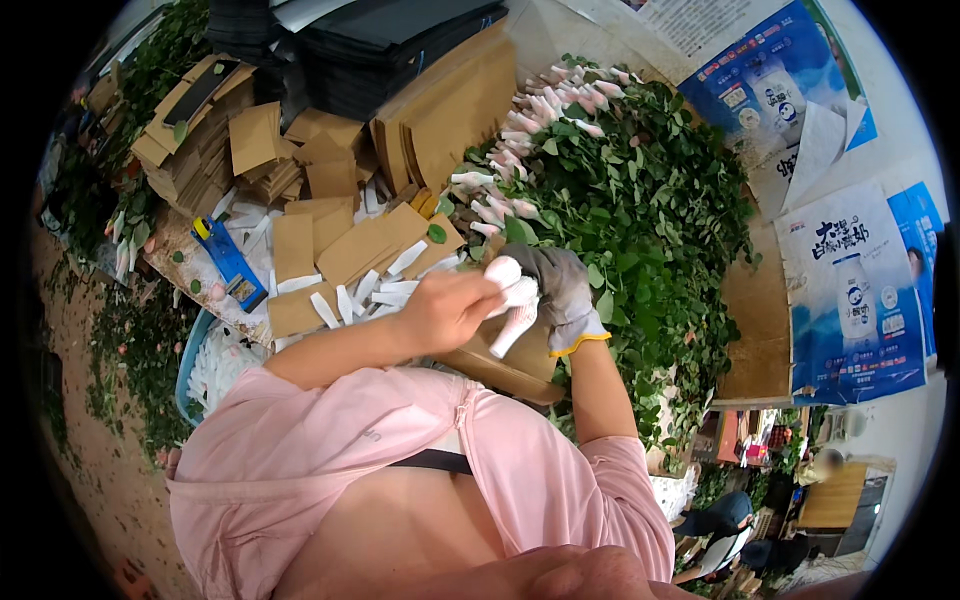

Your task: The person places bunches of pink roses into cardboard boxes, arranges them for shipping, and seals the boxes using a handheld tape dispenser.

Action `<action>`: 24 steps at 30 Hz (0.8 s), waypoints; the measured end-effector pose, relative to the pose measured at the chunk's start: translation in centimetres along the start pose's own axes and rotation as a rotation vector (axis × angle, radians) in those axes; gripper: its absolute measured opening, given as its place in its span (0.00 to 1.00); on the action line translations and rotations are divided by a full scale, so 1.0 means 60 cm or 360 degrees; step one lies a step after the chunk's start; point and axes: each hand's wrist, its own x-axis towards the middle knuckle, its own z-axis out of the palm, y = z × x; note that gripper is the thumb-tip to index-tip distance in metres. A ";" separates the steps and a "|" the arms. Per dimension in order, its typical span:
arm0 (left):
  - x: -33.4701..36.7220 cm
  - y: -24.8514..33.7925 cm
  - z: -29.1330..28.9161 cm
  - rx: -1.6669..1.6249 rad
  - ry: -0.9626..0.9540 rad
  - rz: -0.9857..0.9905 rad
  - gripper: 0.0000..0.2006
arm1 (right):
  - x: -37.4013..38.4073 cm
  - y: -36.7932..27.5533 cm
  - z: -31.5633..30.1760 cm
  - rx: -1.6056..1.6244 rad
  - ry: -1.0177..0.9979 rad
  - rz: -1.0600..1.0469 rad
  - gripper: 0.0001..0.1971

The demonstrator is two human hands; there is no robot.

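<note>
Left fingers: I see the bare left hand (450, 308) closed in a pinch on the near side of the white-wrapped buds (514, 325).
Right fingers: the right hand (560, 290), in a grey glove with a yellow cuff, curls behind the same buds; they hide its fingertips, so I cannot tell how firmly it grips.
Buds: between both hands, in front of my wearer's chest, one wrapped end pointing down.
Under the hands: a brown cardboard piece (497, 368), partly covered.
Left of the hands: flat cardboard pieces (368, 250) overlap, with loose white sleeves (325, 310) scattered among them; farther out lies a blue tool (228, 262).
In the way, right: a leafy heap (650, 200) crowds the glove and forearm, more wrapped buds (545, 105) along its left edge.
In the way, ahead: upright cardboard sheets (460, 100) and a black stack (370, 45).
Lower left: a blue tub (186, 375) of white pieces, partly behind the pink shirt (330, 450).
Far right: blue-and-white posters (860, 300) on the wall.
</note>
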 end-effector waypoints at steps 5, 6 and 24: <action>-0.101 -0.047 -0.143 0.0763 -0.1222 -0.0439 0.17 | -0.006 0.038 -0.018 0.0063 -0.0211 0.0372 0.20; -0.116 -0.075 -0.150 0.1008 -0.1666 -0.0662 0.21 | 0.010 0.030 -0.021 0.0050 -0.0165 0.0343 0.19; -0.050 -0.155 0.031 -0.0461 -0.1271 -0.0578 0.07 | 0.039 -0.115 -0.283 -0.0360 0.0040 0.0571 0.15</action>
